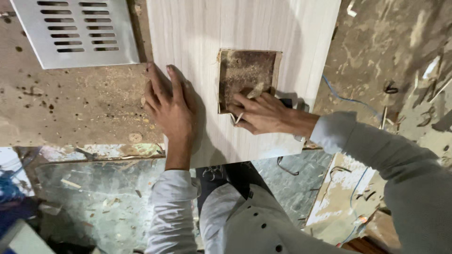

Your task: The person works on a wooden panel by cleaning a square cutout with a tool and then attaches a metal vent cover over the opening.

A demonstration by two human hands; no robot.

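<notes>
A pale wood-grain laminated board (245,28) lies on a worn workbench, its near edge overhanging. A rough rectangular hole (247,70) is cut through the board and shows sawdust below. My left hand (170,106) lies flat on the board's left edge, fingers spread. My right hand (263,113) rests at the hole's lower edge, fingers curled round a small light-coloured piece (256,91) that pokes into the opening. What that piece is I cannot tell.
A grey metal vent grille (77,30) with slots lies on the bench (70,103) at upper left. A blue wire (351,99) trails at right among wood scraps. Below the bench edge the floor (94,197) holds chips and debris.
</notes>
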